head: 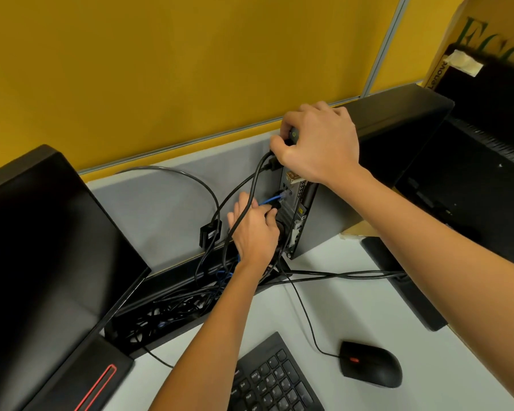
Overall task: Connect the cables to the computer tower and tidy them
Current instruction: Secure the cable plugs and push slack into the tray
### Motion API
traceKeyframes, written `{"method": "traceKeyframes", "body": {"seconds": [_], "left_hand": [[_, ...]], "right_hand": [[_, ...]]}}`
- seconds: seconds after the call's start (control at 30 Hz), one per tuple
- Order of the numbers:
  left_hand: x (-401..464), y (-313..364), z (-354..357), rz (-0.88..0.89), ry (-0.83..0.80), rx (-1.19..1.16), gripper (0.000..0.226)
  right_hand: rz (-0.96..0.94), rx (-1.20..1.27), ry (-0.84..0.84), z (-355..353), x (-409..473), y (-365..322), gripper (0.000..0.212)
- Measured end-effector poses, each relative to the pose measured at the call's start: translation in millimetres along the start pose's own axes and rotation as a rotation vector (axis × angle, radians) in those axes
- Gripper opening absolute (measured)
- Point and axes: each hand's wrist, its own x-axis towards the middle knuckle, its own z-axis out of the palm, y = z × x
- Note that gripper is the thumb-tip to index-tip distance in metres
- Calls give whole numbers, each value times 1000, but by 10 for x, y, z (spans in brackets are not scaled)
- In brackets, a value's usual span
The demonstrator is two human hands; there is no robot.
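At the rear panel of the computer tower [301, 209], the fingers [269, 213] of the left hand [254, 232] are pinched shut around a black plug [275, 206], its nose pointing right into the lower half of the panel; whether it is seated I cannot tell. Just above that plug a blue cable [272, 199] already sits in its port. Higher up, the right hand [318, 143] is curled closed over the tower's top far corner, fingers wrapped on a dark connector [293, 134] from which a thick black cable [257, 179] drops down and left, crossing in front of the left hand's knuckles.

The tower stands upright on the table [324, 298], rear panel facing left, against the grey partition. Its ports run in a vertical column, so each plug's long axis lies left to right and any push goes rightward. The left hand is the nearer one to the low ports, the right to the upper ones.

Outward from there, loose black leads sag into a cable tray [166, 304] at the table's far edge, a tangle not yet tidied. One thin lead runs near and right to the mouse [370, 363]. A keyboard [275, 381] lies nearest, a monitor [42, 247] stands left
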Motion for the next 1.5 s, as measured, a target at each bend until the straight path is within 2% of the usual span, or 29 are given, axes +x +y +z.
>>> {"method": "traceKeyframes", "body": {"seconds": [0.1,0.33,0.43,0.63,0.7,0.77,0.8,0.93,1.0,1.23,1.5], "left_hand": [[-29,-6,-14,16,22,4,22],[-128,9,40,182,100,160,20],[-79,12,0,218,41,164,25],[11,-100,-147,361,-16,315,40],[60,-157,-204,386,-87,292,40],[84,-187,-218,358,-187,195,34],[83,-202,-195,318,-186,147,31],[78,-170,-14,-18,-96,-117,27],[70,-75,53,-91,-48,-186,29],[23,22,126,-112,86,-212,25],[34,26,168,-69,146,-230,25]], "right_hand": [[-9,-9,-3,5,-6,1,30],[-13,-24,10,16,-5,9,30],[-15,-24,15,21,-4,14,30],[-29,-34,27,19,2,21,27],[-33,-35,20,19,3,7,28],[-33,-39,22,11,5,5,28],[-32,-44,21,10,3,5,28],[-23,-55,10,6,1,-13,28],[-22,-54,7,4,2,-19,28],[-23,-62,16,13,2,-10,29],[-28,-61,29,39,15,-2,31]]}}
